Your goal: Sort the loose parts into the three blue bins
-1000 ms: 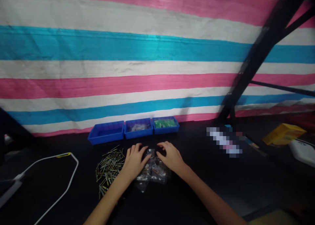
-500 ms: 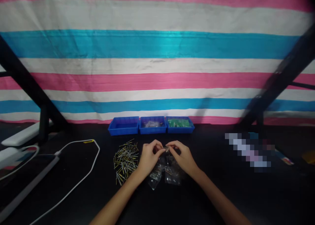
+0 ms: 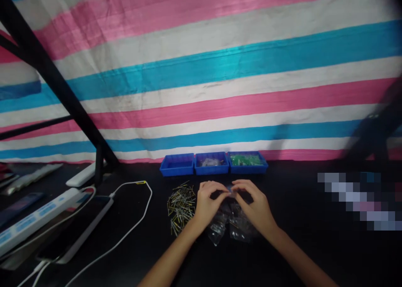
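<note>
Both hands meet above a group of small clear plastic bags [image 3: 240,232] on the black table. My left hand [image 3: 209,201] is closed in a pinch, thumb against forefinger. Opposite it, my right hand [image 3: 253,201] pinches too, its fingertips almost touching the left ones. Between the fingertips is the top of a small clear plastic bag [image 3: 231,190] with a bluish tint; its contents are too blurred to tell. Just left of my left hand lies a loose heap of thin metal pins [image 3: 181,207], silver and brass-coloured.
Three blue bins stand behind my hands: a bare one [image 3: 177,165], one with clear bags [image 3: 211,163] and one with green packets [image 3: 247,160]. At left are a white cable [image 3: 146,209], a phone-like device [image 3: 78,226] and a power strip [image 3: 40,220]. Black frame legs flank the table.
The view has turned left and tilted, so everything sits farther right. Small metal pieces that showed at the fingertips are out of sight, and a bluish edge shows there instead.
</note>
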The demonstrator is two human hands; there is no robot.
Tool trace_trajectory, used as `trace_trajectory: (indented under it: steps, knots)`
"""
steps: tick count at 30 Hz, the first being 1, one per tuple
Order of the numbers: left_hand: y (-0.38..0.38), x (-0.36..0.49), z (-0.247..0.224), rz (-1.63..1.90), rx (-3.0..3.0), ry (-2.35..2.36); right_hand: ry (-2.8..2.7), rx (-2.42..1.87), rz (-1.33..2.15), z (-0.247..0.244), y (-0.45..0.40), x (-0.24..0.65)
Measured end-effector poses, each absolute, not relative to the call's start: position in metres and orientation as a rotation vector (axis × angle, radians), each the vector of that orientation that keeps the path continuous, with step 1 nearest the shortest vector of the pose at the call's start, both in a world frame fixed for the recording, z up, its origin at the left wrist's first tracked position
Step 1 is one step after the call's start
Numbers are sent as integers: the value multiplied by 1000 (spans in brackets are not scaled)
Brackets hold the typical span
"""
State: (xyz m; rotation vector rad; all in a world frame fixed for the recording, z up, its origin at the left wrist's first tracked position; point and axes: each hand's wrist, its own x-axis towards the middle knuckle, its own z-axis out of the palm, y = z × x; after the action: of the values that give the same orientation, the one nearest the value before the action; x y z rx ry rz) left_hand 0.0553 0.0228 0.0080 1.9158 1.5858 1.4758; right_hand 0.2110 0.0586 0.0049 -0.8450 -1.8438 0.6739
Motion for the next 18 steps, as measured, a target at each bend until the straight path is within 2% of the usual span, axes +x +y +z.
trace_trajectory:
  steps: [6, 11, 14, 18]
  knots:
    - [67, 28, 24, 1637, 1551, 1679, -1765, -1031, 749, 3, 63, 211]
    - [113, 9, 40, 1486, 1569, 1858, -1872, -1057, 706, -2, 67, 215]
    - [112, 4, 39, 1433, 1650, 2045, -1972, -1049, 739, -2, 70, 218]
    - [80, 5, 32, 1446, 1827, 1995, -2046, -1131, 635, 5, 73, 227]
